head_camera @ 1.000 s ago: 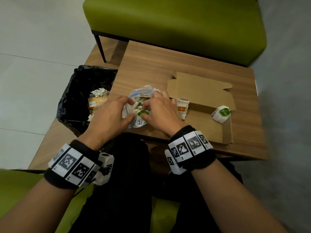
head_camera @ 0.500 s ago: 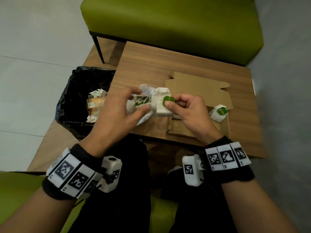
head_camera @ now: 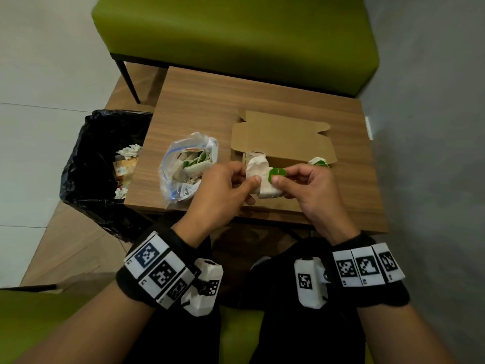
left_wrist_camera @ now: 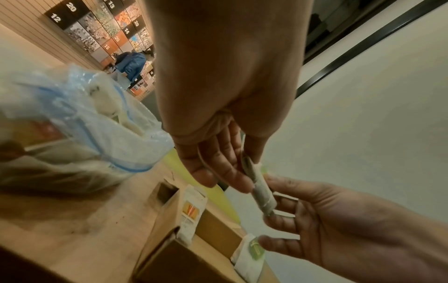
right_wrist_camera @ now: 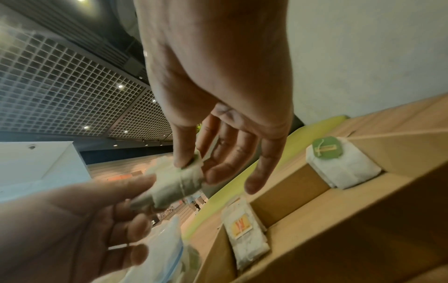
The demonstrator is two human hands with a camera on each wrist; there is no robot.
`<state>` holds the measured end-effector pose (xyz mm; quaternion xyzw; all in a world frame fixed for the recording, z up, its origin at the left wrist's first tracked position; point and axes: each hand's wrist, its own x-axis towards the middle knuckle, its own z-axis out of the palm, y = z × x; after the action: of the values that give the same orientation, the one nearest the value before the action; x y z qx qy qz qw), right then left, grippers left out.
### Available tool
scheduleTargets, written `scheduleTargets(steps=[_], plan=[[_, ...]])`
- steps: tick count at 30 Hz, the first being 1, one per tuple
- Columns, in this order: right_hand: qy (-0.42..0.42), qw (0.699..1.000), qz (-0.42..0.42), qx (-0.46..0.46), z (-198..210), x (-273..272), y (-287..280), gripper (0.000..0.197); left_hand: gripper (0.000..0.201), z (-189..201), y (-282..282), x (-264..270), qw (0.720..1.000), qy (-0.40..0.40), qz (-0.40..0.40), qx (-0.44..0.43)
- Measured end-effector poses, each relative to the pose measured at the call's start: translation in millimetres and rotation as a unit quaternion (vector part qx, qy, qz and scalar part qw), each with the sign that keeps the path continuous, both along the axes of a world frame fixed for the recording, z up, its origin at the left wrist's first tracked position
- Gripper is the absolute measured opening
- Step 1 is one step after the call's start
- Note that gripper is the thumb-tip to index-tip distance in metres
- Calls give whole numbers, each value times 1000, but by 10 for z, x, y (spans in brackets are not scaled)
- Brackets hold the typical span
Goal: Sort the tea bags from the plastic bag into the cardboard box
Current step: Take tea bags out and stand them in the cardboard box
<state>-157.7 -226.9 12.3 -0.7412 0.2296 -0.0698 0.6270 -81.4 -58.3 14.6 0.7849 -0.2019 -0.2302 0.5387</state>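
A white tea bag (head_camera: 262,179) with a green tag (head_camera: 275,174) hangs over the near left part of the open cardboard box (head_camera: 283,137). My left hand (head_camera: 248,176) pinches its left end and my right hand (head_camera: 282,176) pinches the tag end. The left wrist view shows the tea bag (left_wrist_camera: 263,193) edge-on between both hands; the right wrist view shows the tea bag (right_wrist_camera: 177,183) the same way. In the box stand an orange-labelled tea bag (right_wrist_camera: 244,235) and a green-tagged one (right_wrist_camera: 339,162). The clear plastic bag (head_camera: 183,166) with more tea bags lies left of the box.
Box and bag sit on a small wooden table (head_camera: 210,101). A bin lined with a black bag (head_camera: 86,164), holding some litter, stands at the table's left edge. A green bench (head_camera: 236,35) is behind the table and a grey wall (head_camera: 433,153) runs along the right.
A second ago both hands were in the plastic bag. The right hand drew out a green-tagged tea bag, and both hands now hold it further right, over the box.
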Motion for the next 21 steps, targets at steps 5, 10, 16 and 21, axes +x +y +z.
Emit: scheduleTargets(steps=[5, 10, 16, 21], plan=[[29, 997, -63, -43, -42, -120, -413, 15, 9, -149, -28, 22, 999, -7, 9, 33], [83, 973, -109, -187, -178, -147, -1009, 19, 7, -236, -35, 5, 998, -35, -8, 54], [184, 960, -15, -212, -309, -42, -1192, 14, 19, -308, -69, -14, 997, -35, -37, 55], [229, 933, 30, -278, -462, 63, -1102, 15, 26, -312, -97, -5, 996, -43, -51, 60]])
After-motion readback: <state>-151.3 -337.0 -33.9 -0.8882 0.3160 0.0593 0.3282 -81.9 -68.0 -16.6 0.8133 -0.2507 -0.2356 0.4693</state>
